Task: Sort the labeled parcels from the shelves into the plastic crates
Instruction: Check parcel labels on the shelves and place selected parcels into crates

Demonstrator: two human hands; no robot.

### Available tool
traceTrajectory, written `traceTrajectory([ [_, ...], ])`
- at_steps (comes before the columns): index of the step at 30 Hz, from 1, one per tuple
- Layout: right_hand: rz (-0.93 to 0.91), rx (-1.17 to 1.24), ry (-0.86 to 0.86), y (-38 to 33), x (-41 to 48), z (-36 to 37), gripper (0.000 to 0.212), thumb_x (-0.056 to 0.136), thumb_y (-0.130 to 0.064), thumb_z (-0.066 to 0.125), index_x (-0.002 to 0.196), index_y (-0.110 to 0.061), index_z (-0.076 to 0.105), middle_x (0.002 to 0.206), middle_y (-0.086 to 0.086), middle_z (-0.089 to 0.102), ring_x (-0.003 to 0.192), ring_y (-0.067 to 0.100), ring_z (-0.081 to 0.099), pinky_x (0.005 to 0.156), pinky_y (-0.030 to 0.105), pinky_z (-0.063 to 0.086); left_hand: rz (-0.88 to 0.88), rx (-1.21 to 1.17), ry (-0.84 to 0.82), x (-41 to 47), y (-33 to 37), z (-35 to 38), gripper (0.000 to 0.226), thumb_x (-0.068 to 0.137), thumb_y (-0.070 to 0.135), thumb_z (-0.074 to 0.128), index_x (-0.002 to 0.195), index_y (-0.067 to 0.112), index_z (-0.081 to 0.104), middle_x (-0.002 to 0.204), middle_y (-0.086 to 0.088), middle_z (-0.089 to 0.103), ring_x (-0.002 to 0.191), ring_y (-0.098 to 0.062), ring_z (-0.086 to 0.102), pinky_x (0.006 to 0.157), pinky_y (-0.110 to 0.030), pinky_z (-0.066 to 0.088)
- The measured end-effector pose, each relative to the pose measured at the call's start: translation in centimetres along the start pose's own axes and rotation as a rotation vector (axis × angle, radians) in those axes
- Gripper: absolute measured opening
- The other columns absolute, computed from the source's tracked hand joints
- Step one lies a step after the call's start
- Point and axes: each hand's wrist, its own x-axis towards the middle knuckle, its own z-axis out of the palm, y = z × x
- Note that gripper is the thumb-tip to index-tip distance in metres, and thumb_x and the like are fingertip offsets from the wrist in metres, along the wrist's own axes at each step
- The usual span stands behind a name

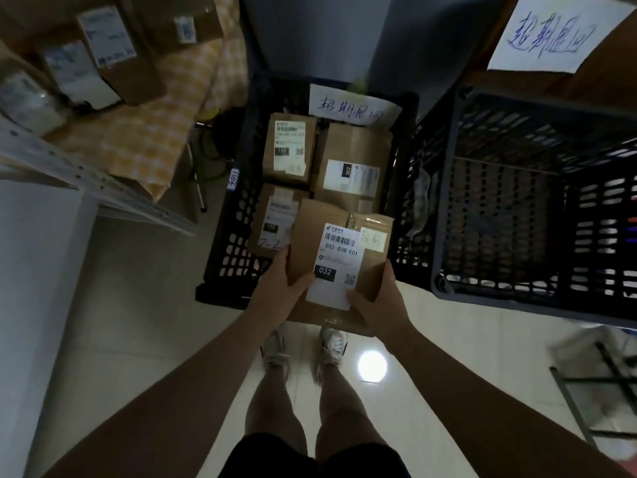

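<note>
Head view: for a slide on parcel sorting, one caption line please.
Left hand and right hand hold a labelled parcel by a black crate holding other boxes.

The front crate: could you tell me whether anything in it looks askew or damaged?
Nothing stands out: parcels in the crate lie flat, side by side; left hand and right hand hold the 032 parcel over its near edge.
</note>
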Motion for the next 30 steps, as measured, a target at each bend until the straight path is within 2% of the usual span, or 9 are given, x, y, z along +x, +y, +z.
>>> traceTrajectory([
  [2, 0.002, -0.019, 0.030, 0.0, -0.1, 0.4, 0.087, 0.086, -0.013, 0.066, 0.151, -0.021, 0.009, 0.125, 0.000, 0.051, 0.120, 0.027, 0.053, 0.089, 0.041, 0.052, 0.011, 0.045, 0.017, 0.5, 0.1, 0.1, 0.067, 0.095, 0.027, 0.057, 0.151, 0.023, 0.021, 0.145, -0.001, 0.043, 0.130, -0.021, 0.044, 0.104, -0.033, 0.037],
  [5, -0.009, -0.095, 0.082, 0.0, 0.0, 0.7, 0.095, 0.087, -0.018, 0.064, 0.153, -0.032, -0.003, 0.140, 0.006, 0.048, 0.122, 0.029, 0.052, 0.090, 0.047, 0.052, 0.041, 0.128, 0.020, 2.1, 0.3, 0.2, 0.064, 0.098, 0.027, 0.051, 0.153, 0.023, 0.017, 0.152, -0.004, 0.034, 0.136, -0.023, 0.038, 0.106, -0.033, 0.034],
  [9, -0.067, -0.251, 0.084, 0.0, 1.0, 0.7, 0.082, 0.091, -0.019, 0.059, 0.151, -0.035, 0.006, 0.141, 0.009, 0.045, 0.119, 0.029, 0.052, 0.082, 0.036, 0.051, 0.036, 0.176, -0.013, 4.0, 0.2, 0.5, 0.066, 0.099, 0.029, 0.048, 0.154, 0.024, 0.012, 0.158, -0.005, 0.022, 0.143, -0.023, 0.026, 0.112, -0.035, 0.026],
  [13, -0.060, -0.361, 0.062, 0.0, 2.0, 0.8, 0.079, 0.093, -0.021, 0.056, 0.151, -0.034, 0.004, 0.138, 0.014, 0.044, 0.112, 0.031, 0.056, 0.078, 0.034, 0.049, 0.034, 0.175, -0.012, 4.5, -0.4, 0.8, 0.067, 0.099, 0.028, 0.049, 0.154, 0.025, 0.010, 0.158, -0.006, 0.022, 0.142, -0.023, 0.027, 0.112, -0.035, 0.026],
  [16, -0.053, -0.352, 0.063, 0.2, 1.4, 1.0, 0.079, 0.093, -0.025, 0.057, 0.151, -0.034, 0.004, 0.130, 0.012, 0.050, 0.110, 0.029, 0.056, 0.074, 0.030, 0.047, 0.057, 0.183, 0.022, 3.9, -0.8, 0.8, 0.066, 0.099, 0.029, 0.049, 0.154, 0.025, 0.013, 0.157, -0.005, 0.024, 0.141, -0.022, 0.029, 0.111, -0.033, 0.028],
  [21, -0.071, -0.396, 0.075, -0.6, 1.6, 0.1, 0.076, 0.093, -0.026, 0.056, 0.151, -0.033, 0.008, 0.124, 0.009, 0.056, 0.102, 0.025, 0.058, 0.070, 0.030, 0.046, 0.097, 0.253, 0.061, 4.1, -0.4, 0.3, 0.058, 0.100, 0.035, 0.045, 0.152, 0.026, 0.023, 0.150, -0.006, 0.039, 0.134, -0.023, 0.041, 0.106, -0.036, 0.036],
  [24, -0.066, -0.481, 0.058, -1.3, 3.0, -0.6, 0.074, 0.094, -0.033, 0.055, 0.152, -0.032, 0.009, 0.120, 0.008, 0.059, 0.098, 0.024, 0.060, 0.073, 0.035, 0.053, 0.060, 0.269, 0.046, 5.5, -0.3, 0.3, 0.056, 0.101, 0.035, 0.043, 0.152, 0.023, 0.024, 0.149, -0.009, 0.039, 0.134, -0.024, 0.040, 0.106, -0.035, 0.035],
  [27, -0.052, -0.559, 0.042, -1.6, 4.4, -0.7, 0.077, 0.093, -0.039, 0.055, 0.153, -0.031, 0.007, 0.121, 0.009, 0.058, 0.101, 0.027, 0.060, 0.074, 0.036, 0.053, 0.038, 0.281, 0.041, 6.5, -0.4, 0.7, 0.057, 0.101, 0.035, 0.042, 0.152, 0.023, 0.022, 0.150, -0.008, 0.038, 0.135, -0.026, 0.039, 0.106, -0.036, 0.035],
  [30, -0.005, -0.630, -0.005, -1.3, 5.4, 0.0, 0.082, 0.092, -0.038, 0.057, 0.152, -0.029, 0.003, 0.126, 0.017, 0.050, 0.107, 0.032, 0.057, 0.081, 0.039, 0.051, 0.009, 0.231, -0.024, 7.5, -1.2, 1.4, 0.069, 0.098, 0.032, 0.050, 0.154, 0.024, 0.012, 0.155, -0.007, 0.030, 0.139, -0.024, 0.034, 0.110, -0.037, 0.031],
])
